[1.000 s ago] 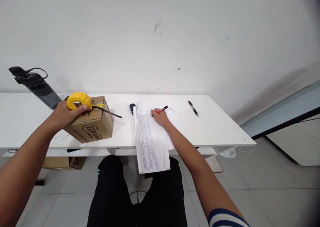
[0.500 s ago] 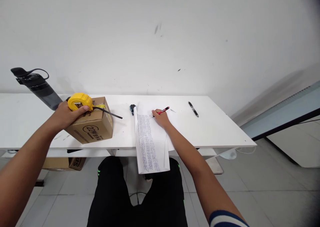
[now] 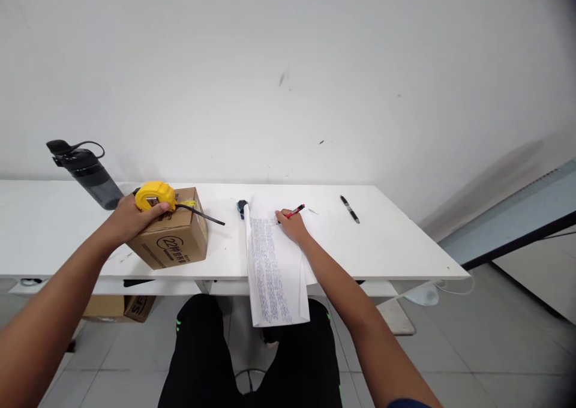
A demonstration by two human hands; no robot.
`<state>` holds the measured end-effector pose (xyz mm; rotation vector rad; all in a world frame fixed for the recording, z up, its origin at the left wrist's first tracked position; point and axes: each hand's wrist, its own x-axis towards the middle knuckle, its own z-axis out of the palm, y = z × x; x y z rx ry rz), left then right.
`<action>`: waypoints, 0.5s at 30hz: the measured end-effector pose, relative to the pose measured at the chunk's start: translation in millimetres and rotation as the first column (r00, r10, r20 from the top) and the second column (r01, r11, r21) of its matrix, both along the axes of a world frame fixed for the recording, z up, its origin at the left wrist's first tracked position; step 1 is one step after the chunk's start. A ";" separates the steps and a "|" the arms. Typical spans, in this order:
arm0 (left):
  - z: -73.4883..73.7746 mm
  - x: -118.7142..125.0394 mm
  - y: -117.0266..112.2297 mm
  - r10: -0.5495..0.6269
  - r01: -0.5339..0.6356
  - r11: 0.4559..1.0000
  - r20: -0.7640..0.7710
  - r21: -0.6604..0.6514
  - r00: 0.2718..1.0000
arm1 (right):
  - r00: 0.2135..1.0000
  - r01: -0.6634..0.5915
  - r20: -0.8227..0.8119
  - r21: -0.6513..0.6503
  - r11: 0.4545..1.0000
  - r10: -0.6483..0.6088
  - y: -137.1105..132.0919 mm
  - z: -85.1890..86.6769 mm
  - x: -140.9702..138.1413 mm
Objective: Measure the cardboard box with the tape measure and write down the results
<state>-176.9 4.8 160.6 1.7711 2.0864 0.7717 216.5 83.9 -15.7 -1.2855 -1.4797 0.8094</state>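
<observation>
My left hand point(image 3: 126, 221) is closed around a yellow tape measure point(image 3: 155, 194) on top of a brown cardboard box point(image 3: 182, 246); its thumb lies along the front and the other fingers are hidden. A black strap point(image 3: 202, 215) trails right from the tape measure. Between the fingers of my right hand point(image 3: 293, 227) is a red and black pen point(image 3: 296, 210), its tip end down at the upper part of a sheet of paper point(image 3: 294, 294). Blue handwriting in columns covers much of this folded sheet, which hangs over the table's front edge.
A dark bottle point(image 3: 96, 183) stands behind my left hand. Left of the paper's top lies a small dark blue object point(image 3: 242, 207), perhaps a watch. Another black pen point(image 3: 350, 209) lies on the white table point(image 3: 382, 246) to the right. Below is a second carton point(image 3: 105, 307).
The whole view has shifted, so the table and everything on it appear slightly lower. Both hands keep their holds; my right hand stays at nearly the same spot on the paper.
</observation>
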 end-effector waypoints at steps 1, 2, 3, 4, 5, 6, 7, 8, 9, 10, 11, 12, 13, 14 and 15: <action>0.6 0.5 -0.6 0.003 -0.003 1.000 0.002 -0.006 1.000 | 1.000 0.014 0.000 0.009 1.000 -0.014 -0.2 -0.6 -0.1; 1.0 1.0 -1.3 0.005 -0.005 1.000 0.001 -0.005 1.000 | 1.000 0.027 0.002 0.016 1.000 -0.027 -0.4 -1.3 -0.1; 1.4 1.6 -1.8 0.004 -0.004 1.000 -0.003 0.003 1.000 | 0.999 0.036 0.004 0.016 0.999 -0.036 -0.4 -1.8 0.0; 1.6 2.2 -2.3 -0.001 0.001 1.000 -0.008 0.014 1.000 | 0.999 0.033 0.006 0.008 0.999 -0.033 -0.3 -2.3 0.2; 1.6 2.7 -2.6 -0.007 0.007 1.000 -0.011 0.020 1.000 | 1.000 0.023 0.008 -0.004 1.000 -0.023 0.0 -2.6 0.5; 1.6 2.9 -2.7 -0.013 0.013 1.000 -0.011 0.022 1.000 | 1.000 0.013 0.006 -0.016 1.000 -0.013 0.6 -2.7 0.8; 1.5 2.9 -2.6 -0.018 0.018 1.000 -0.010 0.025 1.000 | 1.000 0.010 0.004 -0.028 1.000 -0.010 1.4 -2.6 1.3; 1.2 2.6 -2.3 -0.022 0.022 0.999 -0.013 0.030 1.000 | 1.000 0.014 0.004 -0.039 0.999 -0.014 2.1 -2.3 1.6; 0.8 2.1 -1.9 -0.021 0.022 0.999 -0.020 0.038 1.000 | 1.000 0.021 0.007 -0.047 0.999 -0.021 2.8 -1.8 1.8; 0.3 1.4 -1.5 -0.021 0.022 0.999 -0.028 0.047 0.999 | 1.000 0.028 0.015 -0.052 0.998 -0.027 3.1 -1.2 1.7; -0.4 0.6 -1.5 -0.026 0.027 0.998 -0.029 0.055 0.999 | 0.999 0.030 0.030 -0.055 0.998 -0.029 2.8 -0.6 1.3; -1.4 0.0 -1.9 -0.035 0.037 0.997 -0.025 0.061 0.999 | 0.998 0.027 0.051 -0.053 0.998 -0.024 1.7 -0.1 0.6; -2.6 -0.5 -2.9 -0.050 0.050 0.996 -0.013 0.068 0.999 | 0.997 0.018 0.082 -0.045 0.999 -0.015 -0.3 0.0 -0.3; -4.0 -0.6 -4.5 -0.068 0.067 0.995 0.006 0.075 0.998 | 0.992 0.014 0.123 -0.024 1.000 -0.011 -3.1 -0.5 -1.4; -5.7 -0.6 -6.6 -0.084 0.082 0.993 0.017 0.090 0.996 | 0.986 0.019 0.168 0.015 1.000 -0.021 -6.5 -1.5 -2.3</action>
